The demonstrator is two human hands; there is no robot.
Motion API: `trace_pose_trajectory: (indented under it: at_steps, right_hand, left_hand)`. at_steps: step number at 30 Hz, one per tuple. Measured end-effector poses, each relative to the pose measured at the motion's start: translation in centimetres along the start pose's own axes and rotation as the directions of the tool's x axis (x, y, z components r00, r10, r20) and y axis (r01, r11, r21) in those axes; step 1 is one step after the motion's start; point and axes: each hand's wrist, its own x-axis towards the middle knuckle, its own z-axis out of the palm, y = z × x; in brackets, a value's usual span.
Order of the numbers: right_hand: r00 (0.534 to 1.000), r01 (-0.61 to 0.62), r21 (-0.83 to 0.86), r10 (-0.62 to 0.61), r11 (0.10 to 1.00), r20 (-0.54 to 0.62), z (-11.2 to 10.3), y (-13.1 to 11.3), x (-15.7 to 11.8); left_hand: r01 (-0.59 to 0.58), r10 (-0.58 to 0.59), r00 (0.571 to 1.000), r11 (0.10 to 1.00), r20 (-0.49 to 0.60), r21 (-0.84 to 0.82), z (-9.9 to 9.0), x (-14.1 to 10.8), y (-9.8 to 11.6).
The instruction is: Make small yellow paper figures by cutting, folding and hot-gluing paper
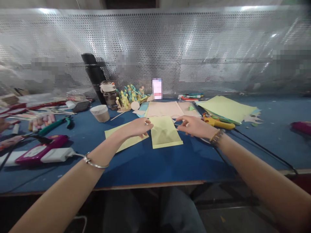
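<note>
My left hand (pixel 137 127) rests on the top left of a folded pale yellow paper (pixel 164 132), its fingertips pinched together at the paper's upper edge. I cannot tell whether they hold it. A second pale yellow sheet (pixel 121 139) lies partly under my left palm. My right hand (pixel 194 126) hovers at the folded paper's right side with its fingers apart and nothing in them. A bangle circles my left wrist, and beaded bracelets circle my right.
The blue worktable (pixel 155 168) holds pinkish card (pixel 165 109), stacked pale green sheets (pixel 227 108), a yellow tool (pixel 218 123), a paper cup (pixel 100 113), a glass jar (pixel 109 95), a black flask (pixel 93 77) and green-handled pliers (pixel 54 126). A perforated metal screen (pixel 155 42) stands behind.
</note>
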Motion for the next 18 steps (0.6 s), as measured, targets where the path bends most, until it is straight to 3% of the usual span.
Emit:
trace_pose_trajectory:
  at_steps: [2, 5, 7, 9, 14, 18]
  right_hand:
    - [1.0, -0.016, -0.09, 0.018, 0.996, 0.015, 0.2, -0.5, 2.0]
    - [0.996, -0.06, -0.188, 0.048, 0.98, -0.071, 1.0, -0.6, 4.6]
    - [0.992, -0.089, -0.211, 0.067, 0.973, -0.108, 1.6, -0.1, 5.5]
    - [0.986, -0.115, -0.196, 0.087, 0.974, -0.144, 2.1, 0.5, 5.7]
    - [0.968, -0.089, -0.076, 0.068, 0.993, -0.241, 1.9, 1.2, 4.7]
    - [0.977, -0.052, -0.03, 0.045, 0.998, -0.207, 2.0, 1.3, 4.6]
  left_hand:
    - [0.021, -0.019, 1.0, 0.987, -0.016, 0.16, 0.2, 0.9, 0.8]
    - [0.026, 0.039, 0.984, 0.935, -0.175, 0.354, 1.0, 2.2, 1.1]
    - [0.055, 0.039, 0.963, 0.94, -0.267, 0.337, 1.8, 2.9, 0.6]
    - [0.055, 0.034, 0.956, 0.955, -0.292, 0.29, 2.3, 3.2, -0.2]
    - [0.025, 0.04, 0.962, 0.972, -0.27, 0.234, 2.4, 3.2, -1.3]
    - [0.023, -0.008, 0.98, 0.997, -0.199, 0.074, 2.1, 3.2, -1.2]
